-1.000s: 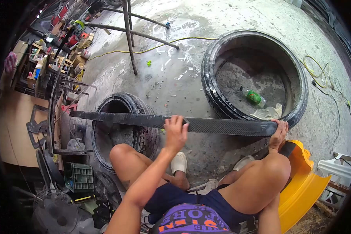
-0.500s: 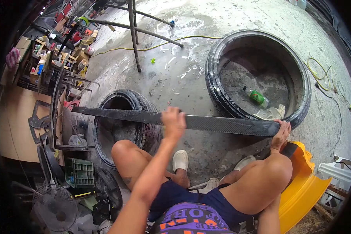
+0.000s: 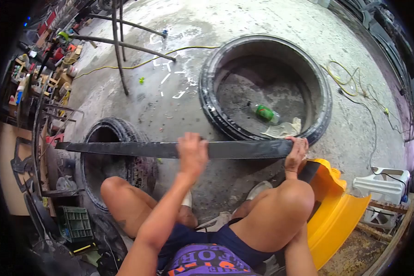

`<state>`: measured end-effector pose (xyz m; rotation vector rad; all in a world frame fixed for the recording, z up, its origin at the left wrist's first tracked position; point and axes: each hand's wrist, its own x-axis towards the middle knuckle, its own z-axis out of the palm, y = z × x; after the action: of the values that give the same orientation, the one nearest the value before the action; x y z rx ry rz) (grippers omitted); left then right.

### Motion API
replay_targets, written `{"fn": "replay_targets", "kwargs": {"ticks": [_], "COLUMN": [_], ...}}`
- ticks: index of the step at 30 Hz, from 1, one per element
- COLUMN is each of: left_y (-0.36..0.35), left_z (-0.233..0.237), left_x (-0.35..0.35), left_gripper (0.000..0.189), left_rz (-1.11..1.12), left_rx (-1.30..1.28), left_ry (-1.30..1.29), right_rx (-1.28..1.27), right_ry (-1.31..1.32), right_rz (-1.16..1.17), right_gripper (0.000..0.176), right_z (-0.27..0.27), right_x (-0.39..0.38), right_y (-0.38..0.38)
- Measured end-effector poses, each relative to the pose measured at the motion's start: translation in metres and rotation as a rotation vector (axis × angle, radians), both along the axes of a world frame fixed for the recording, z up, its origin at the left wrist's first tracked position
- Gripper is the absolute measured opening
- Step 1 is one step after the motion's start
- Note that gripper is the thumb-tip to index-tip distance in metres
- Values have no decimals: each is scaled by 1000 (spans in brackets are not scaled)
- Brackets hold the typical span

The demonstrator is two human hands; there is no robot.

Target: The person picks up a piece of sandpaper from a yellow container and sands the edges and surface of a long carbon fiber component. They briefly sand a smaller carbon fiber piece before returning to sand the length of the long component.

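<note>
A long, narrow black strip (image 3: 244, 149) with a woven, carbon-like surface lies across in front of my knees. Its left part passes over the smaller tire (image 3: 108, 126), and its right end is near the rim of the larger tire (image 3: 207, 101). My right hand (image 3: 296, 154) grips that right end, fingers over the edge. Near the middle, my left hand (image 3: 192, 154) is closed against the strip's top face and slightly blurred. A small dark edge shows by its fingers, but what it holds is mostly hidden.
A green-labelled bottle (image 3: 267, 113) and a pale cloth (image 3: 285, 129) lie inside the larger tire. A yellow curved panel (image 3: 338, 216) stands at my right, near a white plastic stool (image 3: 382, 184). A green crate (image 3: 76, 224) is at left; a yellow cable (image 3: 138, 67) crosses the floor.
The whole view has shifted, so the scene sits further left. The strip's face looks tilted differently, its weave less visible. My left hand stays near the middle; my right keeps the end.
</note>
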<state>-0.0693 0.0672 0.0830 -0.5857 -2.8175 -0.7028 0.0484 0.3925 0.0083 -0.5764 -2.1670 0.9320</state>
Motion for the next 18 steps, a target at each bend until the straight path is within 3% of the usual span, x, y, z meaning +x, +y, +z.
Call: {"fn": "replay_targets", "kwargs": {"ticks": [3,5,6,9,11,12,13,15,16,18], "left_y": [140,208,220,141,55,10,-1,-15,11,105], "left_z": [-1,-10,-19,-2,5,-7,-8,-8,-5,5], "left_x": [39,59,62,32,3,-12,-14,-15,-7,27], "left_gripper": [18,25,25,24,13,12,12,13,15,22], "left_rz": [-305,-381,-347,-375,-300,-149,-146,102,-75,-217], "left_rx": [131,84,161,66,134,138,135,-31,48,-46], "left_ry": [69,10,99,-9,129,20,16,84,54,72], "right_rx": [-32,-51,-59,-80,-88,-82,-85,-58,-63,18], "right_ry": [-1,-13,13,16,44,64,61,40,44,18], "right_rz": [15,12,15,28,12,10,12,22,30,30], "right_gripper": [46,46,46,46,46,46,46,44,44,43], "right_z": [1,8,12,1,9,8,8,7,7,7], "right_x": [-1,-1,-1,-3,-2,-4,-3,-3,-3,-2], "right_y": [2,-1,-2,-3,-6,-5,-4,-3,-2,-2]}}
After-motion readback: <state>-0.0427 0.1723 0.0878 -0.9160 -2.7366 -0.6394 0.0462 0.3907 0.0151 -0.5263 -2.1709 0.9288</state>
